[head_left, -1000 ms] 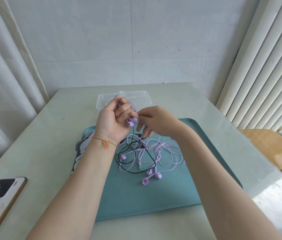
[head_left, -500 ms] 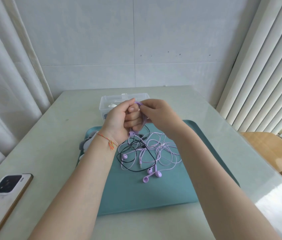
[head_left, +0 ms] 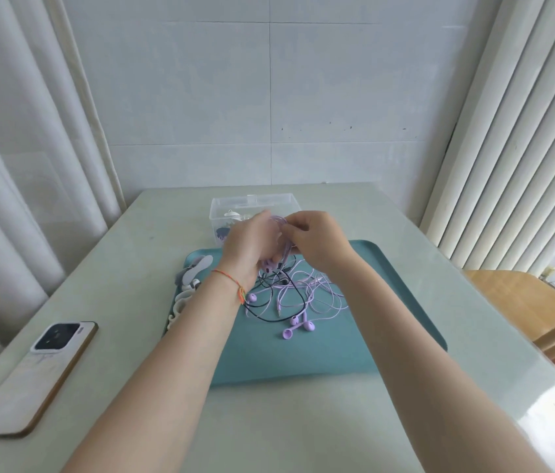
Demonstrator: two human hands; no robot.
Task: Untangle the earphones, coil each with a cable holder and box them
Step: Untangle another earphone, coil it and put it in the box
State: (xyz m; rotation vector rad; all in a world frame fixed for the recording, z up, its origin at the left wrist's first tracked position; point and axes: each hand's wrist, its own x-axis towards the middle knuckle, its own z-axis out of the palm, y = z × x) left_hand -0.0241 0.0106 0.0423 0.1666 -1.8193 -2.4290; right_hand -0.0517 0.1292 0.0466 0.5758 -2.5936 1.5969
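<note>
Lilac cable (head_left: 285, 245) higher (hands (head_left: 250, 240) closer) now

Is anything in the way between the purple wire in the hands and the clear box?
Nothing visible blocks it. The left hand and right hand hold the purple earphone cable just in front of the open clear plastic box. Its loose end still trails into the tangle on the teal tray.

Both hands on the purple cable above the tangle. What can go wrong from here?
1. The purple cable held by the left hand and right hand runs down into the tangle; pulling may tighten knots.
2. The black cable crosses it and may lift along.
3. The box sits just behind; hands could knock it.
</note>
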